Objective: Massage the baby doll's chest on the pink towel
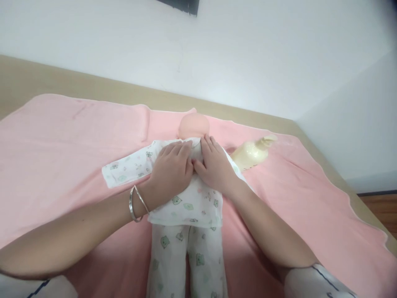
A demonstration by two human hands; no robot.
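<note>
A baby doll lies on its back, its smooth pinkish head [194, 125] pointing away from me. It is dressed in a white long-sleeved top [190, 207] and matching pants [203, 252], both printed with small green animals. My left hand [173, 167] rests flat on the left of the chest, fingers stretched toward the collar. Beside it, my right hand [215, 165] lies flat on the right of the chest, the thumbs almost touching. One sleeve [125, 167] stretches out to the left; the other is mostly hidden behind my right hand and forearm.
Under the doll spreads a pink blanket [62, 165] with loose folds, on a tan surface [124, 87] that meets a white wall. A pale yellow pump bottle [252, 153] lies tilted at the right, close to the doll's shoulder. Wooden floor [380, 209] shows at the right edge.
</note>
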